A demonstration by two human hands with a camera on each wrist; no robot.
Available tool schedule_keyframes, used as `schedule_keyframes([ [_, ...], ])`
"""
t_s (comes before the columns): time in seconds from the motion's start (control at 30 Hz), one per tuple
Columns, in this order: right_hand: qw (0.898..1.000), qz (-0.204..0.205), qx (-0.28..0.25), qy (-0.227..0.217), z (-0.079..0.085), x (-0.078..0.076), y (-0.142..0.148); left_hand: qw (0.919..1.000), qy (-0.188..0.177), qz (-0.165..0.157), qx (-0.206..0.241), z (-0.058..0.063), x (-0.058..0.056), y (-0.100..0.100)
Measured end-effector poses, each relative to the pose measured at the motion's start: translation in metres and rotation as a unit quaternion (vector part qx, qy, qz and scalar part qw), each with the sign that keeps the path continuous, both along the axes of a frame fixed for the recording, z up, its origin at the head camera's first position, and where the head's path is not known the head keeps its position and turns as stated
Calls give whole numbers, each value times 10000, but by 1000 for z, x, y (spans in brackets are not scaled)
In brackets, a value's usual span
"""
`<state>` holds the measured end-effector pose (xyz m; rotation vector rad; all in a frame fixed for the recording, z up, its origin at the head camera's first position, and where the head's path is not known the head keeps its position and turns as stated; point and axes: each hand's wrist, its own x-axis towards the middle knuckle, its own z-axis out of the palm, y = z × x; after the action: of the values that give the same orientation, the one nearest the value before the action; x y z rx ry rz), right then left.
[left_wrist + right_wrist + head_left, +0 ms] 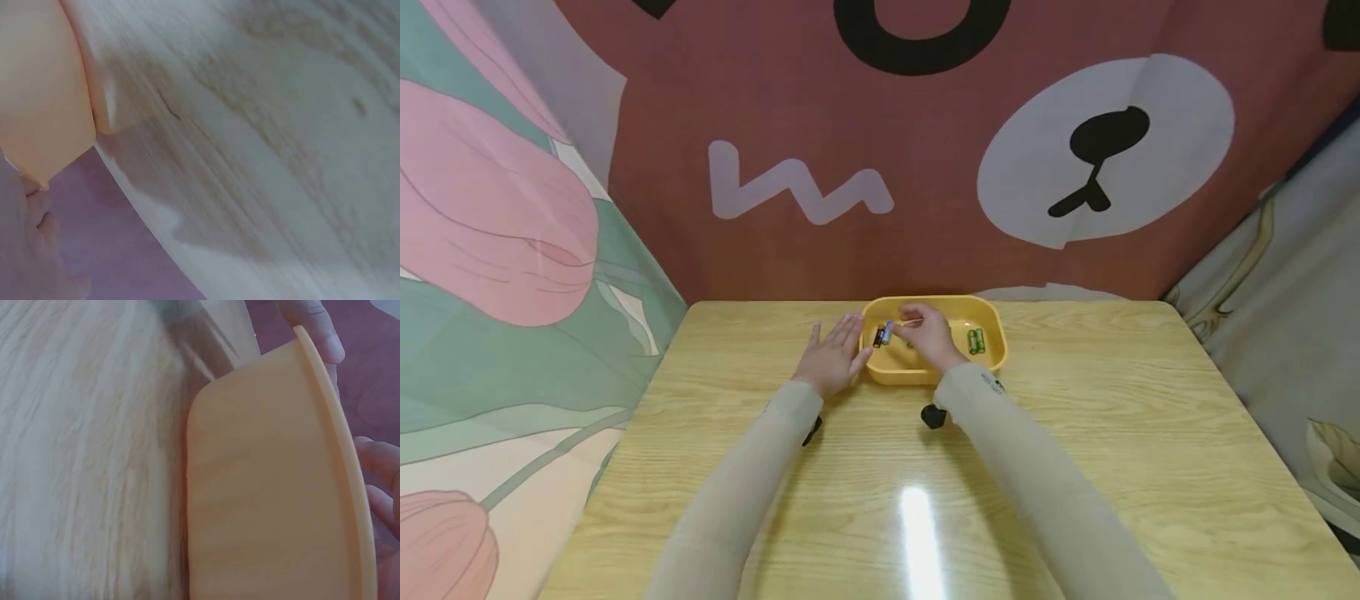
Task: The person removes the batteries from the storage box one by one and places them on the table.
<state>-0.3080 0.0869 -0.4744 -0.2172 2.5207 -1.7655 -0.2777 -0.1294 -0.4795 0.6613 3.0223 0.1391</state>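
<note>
A yellow tray stands at the far side of the table. At its left end my left hand lies with straight, spread fingers, right at the rim. The right hand reaches over the tray with bent fingers. Its thumb tip is right at a blue battery; I cannot tell whether it pinches it. Beside that is a black battery. Toward the tray's right end sit two green batteries side by side. In the right wrist view, right-hand fingers show beyond the tray's wall.
The wooden table reaches back to a hanging cloth with a bear print. Floral cloths hang at both sides. Small black devices are at the wrists.
</note>
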Motion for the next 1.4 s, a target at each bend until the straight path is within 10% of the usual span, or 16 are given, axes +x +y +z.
schedule_keyframes([
  [0.47,9980,172,434,-425,-8,-14,-18,9998,199,-57,23,-8,-4,-1],
  [1.4,9688,600,2389,292,-17,-32,-35,9999,98,33,30,-4,-1,0],
])
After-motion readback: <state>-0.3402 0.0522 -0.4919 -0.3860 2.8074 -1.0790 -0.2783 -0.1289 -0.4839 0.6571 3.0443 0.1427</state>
